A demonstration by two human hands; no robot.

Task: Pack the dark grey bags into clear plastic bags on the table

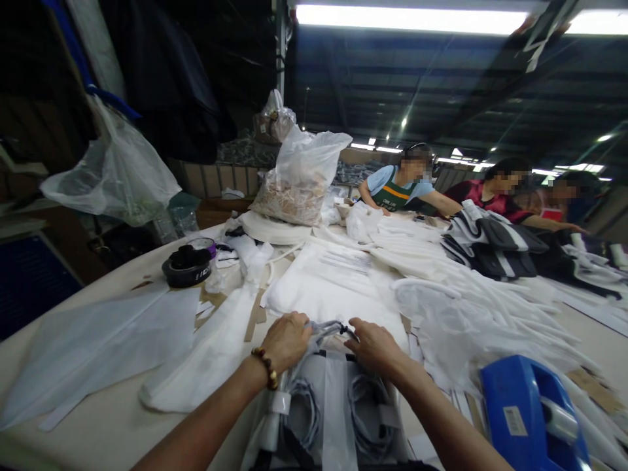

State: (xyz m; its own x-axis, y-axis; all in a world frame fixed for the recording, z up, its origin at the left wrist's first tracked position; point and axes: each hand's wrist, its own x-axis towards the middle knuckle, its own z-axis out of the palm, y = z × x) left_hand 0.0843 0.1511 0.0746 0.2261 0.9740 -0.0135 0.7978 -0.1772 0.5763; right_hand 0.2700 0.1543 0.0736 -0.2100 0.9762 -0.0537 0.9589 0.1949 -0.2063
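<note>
In front of my body lies a grey bag-like item (338, 418) with a white strip down its middle and coiled grey straps (366, 415) on either side. At its far end a thin grey strap (324, 330) with a small black fitting (345, 328) runs between my hands. My left hand (287, 341), with a beaded bracelet on the wrist, is closed on the left end of this strap. Fingers of my right hand (373, 345) pinch the other end beside the black fitting. Just beyond lies a stack of white padded sheets (333, 278).
A blue tape dispenser (530, 412) stands at the right. Long white pieces (206, 360) and black tape rolls (186, 267) lie leftward. Beyond are a filled plastic bag (294, 190), white tubing and black-and-white bundles (495, 242). Several people (407, 183) work across the table.
</note>
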